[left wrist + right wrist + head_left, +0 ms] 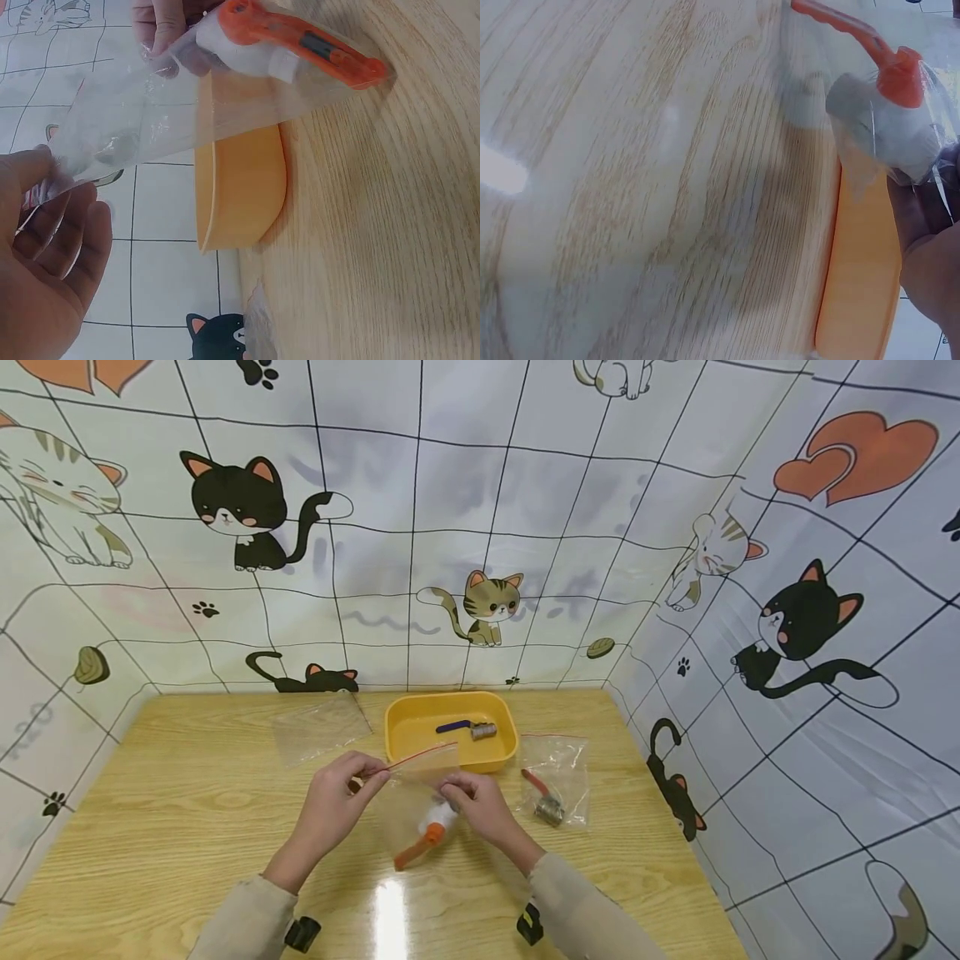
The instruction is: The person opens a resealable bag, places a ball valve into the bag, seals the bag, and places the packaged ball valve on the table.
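Observation:
A clear zip bag (pixel 408 789) with a red zip line hangs between my two hands over the table. Inside it, low down, is a white plastic ball valve (pixel 438 817) with an orange lever handle (pixel 322 46). My left hand (pixel 335 803) pinches the bag's zip edge at one corner between thumb and forefinger. On the other side, my right hand (pixel 483 808) pinches the bag's film beside the white valve body. In the right wrist view the valve (pixel 885 120) shows through the film close to the right fingers.
Behind the hands stands a yellow tray (pixel 412 714) holding a metal valve with a blue handle (pixel 483 731). To its right lies a clear bag (pixel 573 768) with a red-handled metal valve (pixel 550 810) inside. Another clear bag (pixel 322 727) lies flat at the back left.

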Demonstrator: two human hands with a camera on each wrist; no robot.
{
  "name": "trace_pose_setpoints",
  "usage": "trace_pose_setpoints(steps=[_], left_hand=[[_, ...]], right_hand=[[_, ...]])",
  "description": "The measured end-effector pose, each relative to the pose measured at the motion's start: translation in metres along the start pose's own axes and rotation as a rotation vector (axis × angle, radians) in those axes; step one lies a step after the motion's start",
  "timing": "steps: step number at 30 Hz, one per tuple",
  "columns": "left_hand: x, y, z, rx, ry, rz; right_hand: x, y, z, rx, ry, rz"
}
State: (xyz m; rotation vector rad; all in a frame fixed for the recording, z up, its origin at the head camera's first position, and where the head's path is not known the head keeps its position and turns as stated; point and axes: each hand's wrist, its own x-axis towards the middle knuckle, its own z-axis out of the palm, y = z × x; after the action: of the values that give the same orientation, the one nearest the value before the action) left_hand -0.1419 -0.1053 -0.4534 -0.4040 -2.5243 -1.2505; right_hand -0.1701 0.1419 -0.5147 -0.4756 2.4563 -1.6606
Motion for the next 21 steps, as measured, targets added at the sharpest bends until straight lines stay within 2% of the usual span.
trace_pose_setpoints(steps=[9,16,21], left_hand=[[-0.002,-0.009,0.003,0.008,-0.054,-0.051],[-0.003,-0.014,0.003,0.033,-0.04,-0.057],[-0.003,-0.016,0.003,0.052,-0.045,-0.057]], right_hand=[[-0.004,0.0,-0.009,-0.112,-0.017,0.021],[-0.01,0.003,-0.019,-0.281,0.008,0.026],[-0.013,0.01,-0.029,-0.372,0.024,0.076]])
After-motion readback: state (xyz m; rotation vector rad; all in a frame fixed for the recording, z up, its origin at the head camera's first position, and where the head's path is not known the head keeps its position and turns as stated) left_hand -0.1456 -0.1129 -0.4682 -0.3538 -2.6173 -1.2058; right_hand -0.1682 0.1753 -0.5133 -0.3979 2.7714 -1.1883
